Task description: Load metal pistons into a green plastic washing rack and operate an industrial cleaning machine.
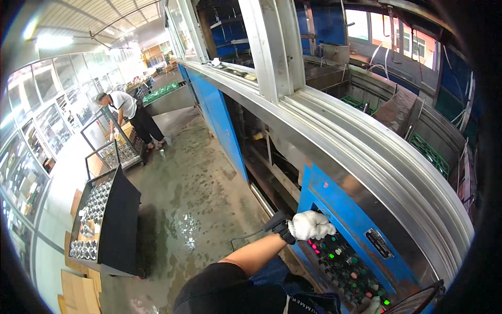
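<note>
A control panel (349, 267) with rows of lit and unlit push buttons and knobs is set into a blue cabinet (334, 196). My left hand (312, 226), in a white knit glove, rests at the panel's upper end with its fingers curled in. Whatever lies under those fingers is hidden. A black device with a cable (280, 225) is strapped to my left wrist. Low in the picture, what looks like my right hand (373, 304), also in a white glove, shows only in part beside the lower buttons; its fingers cannot be made out.
Above the cabinet runs a metal window rail (361, 138), with machine tanks and green racks (429, 152) behind it. On the left stands a black cart (117, 225) holding rows of metal parts. Farther off, a person (125, 107) bends over another cart (117, 149). The floor (193, 209) looks wet.
</note>
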`<control>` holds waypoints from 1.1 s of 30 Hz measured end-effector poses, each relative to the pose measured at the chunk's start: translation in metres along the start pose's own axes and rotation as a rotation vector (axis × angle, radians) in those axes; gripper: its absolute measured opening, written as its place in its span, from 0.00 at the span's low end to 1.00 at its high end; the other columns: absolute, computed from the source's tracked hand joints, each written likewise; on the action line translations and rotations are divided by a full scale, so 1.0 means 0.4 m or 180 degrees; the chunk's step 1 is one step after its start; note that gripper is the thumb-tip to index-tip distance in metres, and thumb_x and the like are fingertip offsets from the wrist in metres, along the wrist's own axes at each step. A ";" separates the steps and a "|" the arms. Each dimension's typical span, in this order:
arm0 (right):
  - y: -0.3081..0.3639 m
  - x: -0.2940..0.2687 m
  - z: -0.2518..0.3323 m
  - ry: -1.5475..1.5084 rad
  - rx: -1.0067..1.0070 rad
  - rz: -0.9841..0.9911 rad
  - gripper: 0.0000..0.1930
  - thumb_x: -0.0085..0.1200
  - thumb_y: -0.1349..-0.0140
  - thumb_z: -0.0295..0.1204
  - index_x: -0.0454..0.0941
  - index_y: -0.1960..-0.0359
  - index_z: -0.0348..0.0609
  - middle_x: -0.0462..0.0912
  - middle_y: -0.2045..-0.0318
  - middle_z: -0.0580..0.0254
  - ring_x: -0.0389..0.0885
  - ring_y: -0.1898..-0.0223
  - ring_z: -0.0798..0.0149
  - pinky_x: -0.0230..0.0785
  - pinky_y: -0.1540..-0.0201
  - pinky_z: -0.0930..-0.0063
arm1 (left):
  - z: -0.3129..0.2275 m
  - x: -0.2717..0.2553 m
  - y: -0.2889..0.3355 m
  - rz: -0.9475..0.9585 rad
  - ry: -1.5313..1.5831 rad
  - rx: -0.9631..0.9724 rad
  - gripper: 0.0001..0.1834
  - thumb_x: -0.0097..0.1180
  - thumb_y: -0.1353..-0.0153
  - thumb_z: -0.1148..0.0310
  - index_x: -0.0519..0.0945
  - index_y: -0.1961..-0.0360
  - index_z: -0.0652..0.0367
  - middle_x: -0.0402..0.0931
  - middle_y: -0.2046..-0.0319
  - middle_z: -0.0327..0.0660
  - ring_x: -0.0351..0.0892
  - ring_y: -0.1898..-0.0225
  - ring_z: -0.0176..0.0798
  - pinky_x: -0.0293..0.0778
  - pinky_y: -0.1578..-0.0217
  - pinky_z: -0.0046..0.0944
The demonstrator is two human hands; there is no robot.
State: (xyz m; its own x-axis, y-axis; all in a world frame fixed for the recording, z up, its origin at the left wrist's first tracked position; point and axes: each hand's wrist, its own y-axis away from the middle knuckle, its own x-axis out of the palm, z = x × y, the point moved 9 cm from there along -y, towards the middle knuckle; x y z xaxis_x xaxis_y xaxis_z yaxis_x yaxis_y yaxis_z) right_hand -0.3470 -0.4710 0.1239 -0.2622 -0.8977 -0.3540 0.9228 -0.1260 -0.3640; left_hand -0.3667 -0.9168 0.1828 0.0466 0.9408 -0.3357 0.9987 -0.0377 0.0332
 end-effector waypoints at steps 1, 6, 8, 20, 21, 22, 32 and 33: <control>0.039 -0.014 -0.085 0.0597 0.1775 0.0013 0.20 0.59 0.38 0.44 0.79 0.59 0.35 0.80 0.66 0.59 0.76 0.64 0.61 0.69 0.59 0.64 | -0.002 0.003 0.002 0.0065 -0.0058 -0.0102 0.13 0.53 0.31 0.60 0.86 0.59 0.55 0.82 0.73 0.35 0.80 0.71 0.31 0.76 0.67 0.33; 0.035 -0.006 -0.047 0.0159 0.1724 -0.0150 0.21 0.61 0.39 0.42 0.80 0.55 0.35 0.82 0.64 0.58 0.77 0.62 0.61 0.70 0.58 0.65 | -0.003 0.007 0.002 0.0080 -0.0096 -0.0337 0.13 0.53 0.31 0.60 0.85 0.59 0.55 0.81 0.74 0.35 0.80 0.71 0.31 0.76 0.67 0.33; 0.035 -0.013 -0.101 0.0138 0.1699 -0.0260 0.21 0.61 0.39 0.41 0.80 0.53 0.35 0.82 0.63 0.59 0.77 0.63 0.61 0.71 0.58 0.65 | 0.016 0.009 -0.005 0.0099 -0.0093 -0.0385 0.13 0.52 0.31 0.60 0.84 0.59 0.56 0.81 0.74 0.35 0.80 0.71 0.31 0.76 0.68 0.32; 0.045 -0.019 0.029 -0.0257 0.1954 -0.0740 0.16 0.62 0.40 0.37 0.80 0.61 0.34 0.80 0.68 0.64 0.75 0.68 0.66 0.70 0.64 0.67 | -0.012 0.015 -0.002 0.0042 0.0149 0.0270 0.15 0.50 0.32 0.58 0.86 0.62 0.53 0.78 0.80 0.32 0.78 0.77 0.30 0.74 0.75 0.33; 0.052 -0.010 -0.036 -0.0596 0.2088 -0.0470 0.14 0.62 0.40 0.37 0.80 0.64 0.36 0.79 0.69 0.65 0.73 0.69 0.67 0.68 0.65 0.67 | -0.025 0.008 0.007 -0.0029 0.0053 0.0199 0.15 0.50 0.32 0.57 0.86 0.62 0.53 0.78 0.80 0.32 0.78 0.77 0.31 0.74 0.75 0.33; 0.052 0.012 -0.058 -0.0945 0.2209 -0.0187 0.13 0.61 0.39 0.36 0.79 0.67 0.37 0.78 0.71 0.66 0.72 0.71 0.68 0.67 0.67 0.68 | -0.031 -0.001 0.011 -0.0113 -0.0050 0.0131 0.15 0.50 0.32 0.57 0.86 0.63 0.53 0.78 0.80 0.33 0.78 0.77 0.31 0.74 0.74 0.33; 0.041 0.012 0.045 -0.0889 0.1799 -0.0669 0.16 0.65 0.41 0.40 0.79 0.68 0.37 0.78 0.71 0.67 0.69 0.72 0.69 0.66 0.67 0.66 | -0.016 0.006 0.012 -0.0031 0.0056 -0.0362 0.13 0.55 0.31 0.62 0.85 0.60 0.60 0.79 0.77 0.32 0.77 0.74 0.29 0.73 0.71 0.31; 0.043 0.006 0.059 -0.0573 0.1950 -0.0684 0.16 0.65 0.41 0.39 0.80 0.66 0.36 0.78 0.70 0.66 0.70 0.71 0.69 0.66 0.66 0.67 | -0.004 0.007 0.008 -0.0017 0.0055 -0.0406 0.13 0.55 0.31 0.62 0.85 0.60 0.59 0.79 0.76 0.32 0.77 0.74 0.29 0.73 0.71 0.31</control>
State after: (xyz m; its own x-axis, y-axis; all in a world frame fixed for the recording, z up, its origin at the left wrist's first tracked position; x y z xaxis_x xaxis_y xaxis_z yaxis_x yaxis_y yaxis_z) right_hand -0.3251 -0.4854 0.1369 -0.4557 -0.8757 -0.1598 0.8627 -0.4787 0.1629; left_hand -0.3635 -0.9138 0.1834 0.0399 0.9466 -0.3199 0.9884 0.0095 0.1514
